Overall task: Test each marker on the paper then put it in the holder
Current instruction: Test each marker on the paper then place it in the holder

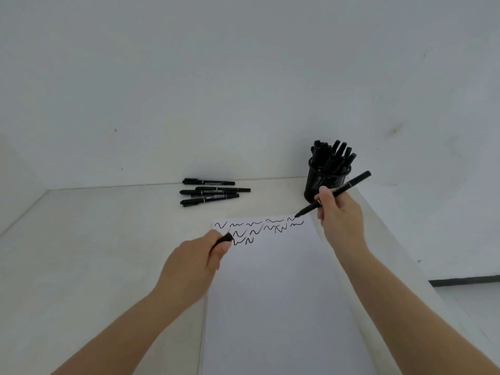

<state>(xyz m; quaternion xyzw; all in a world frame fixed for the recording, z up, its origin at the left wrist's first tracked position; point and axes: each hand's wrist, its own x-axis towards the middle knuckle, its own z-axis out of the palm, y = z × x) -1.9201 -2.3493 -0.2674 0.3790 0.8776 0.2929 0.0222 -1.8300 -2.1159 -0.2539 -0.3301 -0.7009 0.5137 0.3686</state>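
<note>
Pressing marker (pixel 334 194) tip at paper (pixel 284 293) far edge

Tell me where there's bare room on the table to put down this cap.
Free: the table left of the paper, below the loose markers; also the paper's unmarked lower part. Crowded: the far right corner, where the holder, the right hand and its marker meet.

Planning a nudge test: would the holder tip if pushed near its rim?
Probably yes: the holder looks tall and narrow, and is packed with markers standing above its rim, so likely top-heavy. It may slide first on the smooth table.
</note>
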